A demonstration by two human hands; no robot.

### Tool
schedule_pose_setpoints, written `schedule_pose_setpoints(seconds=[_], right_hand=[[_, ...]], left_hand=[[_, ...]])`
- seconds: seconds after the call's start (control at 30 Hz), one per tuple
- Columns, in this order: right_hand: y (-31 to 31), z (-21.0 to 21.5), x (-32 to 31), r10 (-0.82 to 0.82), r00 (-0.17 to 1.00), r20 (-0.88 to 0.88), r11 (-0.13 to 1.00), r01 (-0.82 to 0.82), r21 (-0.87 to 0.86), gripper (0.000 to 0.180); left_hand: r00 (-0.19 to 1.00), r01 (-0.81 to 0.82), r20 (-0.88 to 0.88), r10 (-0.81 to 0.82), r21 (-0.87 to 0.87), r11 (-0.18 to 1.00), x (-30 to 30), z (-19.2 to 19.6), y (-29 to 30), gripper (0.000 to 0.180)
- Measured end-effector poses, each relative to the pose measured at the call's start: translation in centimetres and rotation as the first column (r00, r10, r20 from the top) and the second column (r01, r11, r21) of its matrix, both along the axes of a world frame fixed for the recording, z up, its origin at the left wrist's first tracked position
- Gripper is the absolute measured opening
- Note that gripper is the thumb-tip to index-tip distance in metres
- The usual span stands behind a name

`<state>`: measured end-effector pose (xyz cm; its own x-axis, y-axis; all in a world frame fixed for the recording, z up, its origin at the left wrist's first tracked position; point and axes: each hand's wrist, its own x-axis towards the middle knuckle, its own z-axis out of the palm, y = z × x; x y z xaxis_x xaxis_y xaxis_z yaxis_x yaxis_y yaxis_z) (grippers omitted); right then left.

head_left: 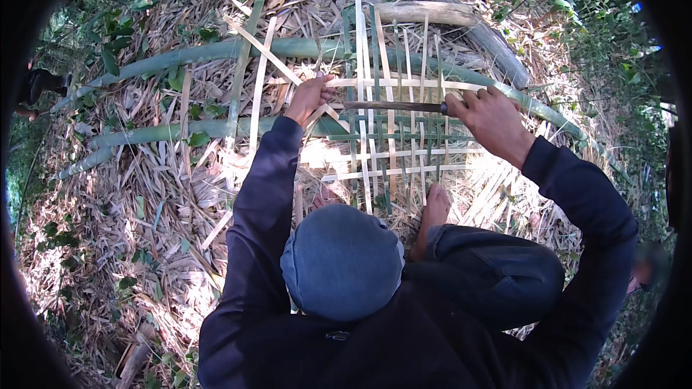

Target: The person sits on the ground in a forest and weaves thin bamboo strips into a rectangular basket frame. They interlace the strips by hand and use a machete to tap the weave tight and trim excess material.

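Note:
In front of me a loose open weave of pale and green bamboo strips (391, 171) lies on the ground, its long upright strips crossed by several sideways ones. My left hand (310, 99) is closed at the left end of a pale crosswise bamboo strip (404, 83) near the far side of the weave. At the right, my right hand (491, 117) grips the dark handle of a knife (393, 106). Its long narrow blade points left across the upright strips, just nearer to me than that pale strip. The strip's right end runs to my right fingers; whether they touch it I cannot tell.
Long green bamboo poles (209, 52) cross beneath and beyond the weave. Loose strips (261, 86) lean over them at the left. A thick grey pole (476, 18) lies at the far right. My bare foot (435, 209) rests by the near edge. Dry leaves cover the ground.

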<state>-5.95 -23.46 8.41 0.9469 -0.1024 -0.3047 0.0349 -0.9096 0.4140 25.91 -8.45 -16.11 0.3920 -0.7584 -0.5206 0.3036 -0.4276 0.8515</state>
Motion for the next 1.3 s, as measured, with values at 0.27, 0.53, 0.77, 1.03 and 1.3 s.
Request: schedule_pose_setpoints(seconds=[0.27,0.53,0.77,1.03,1.3], right_hand=[[-1.9,2.4,-1.5,-0.487,0.873,0.035,0.850,0.464,0.247,0.034],[-3.8,0.8,1.4,-0.442,0.869,-0.222,0.853,0.484,0.195,0.025],[-4.7,0.7,3.1,-0.564,0.826,0.019,0.812,0.550,0.196,0.020],[-6.2,3.4,4.5,-0.534,0.843,-0.067,0.815,0.534,0.225,0.026],[-4.8,3.5,4.3,-0.443,0.856,-0.265,0.841,0.500,0.209,0.026]], left_hand=[[0.964,-0.019,0.261,0.044,-0.098,0.995,-0.6,-3.0,0.3,0.032],[0.892,-0.171,0.423,0.161,-0.017,0.985,-3.1,-2.7,-1.1,0.032],[0.912,-0.212,0.356,0.206,-0.023,0.977,-3.0,-2.8,-0.9,0.035],[0.911,-0.238,0.327,0.250,-0.077,0.968,-2.5,-3.5,-0.7,0.037],[0.916,-0.232,0.324,0.237,-0.055,0.971,-3.5,-2.8,-0.5,0.031]])
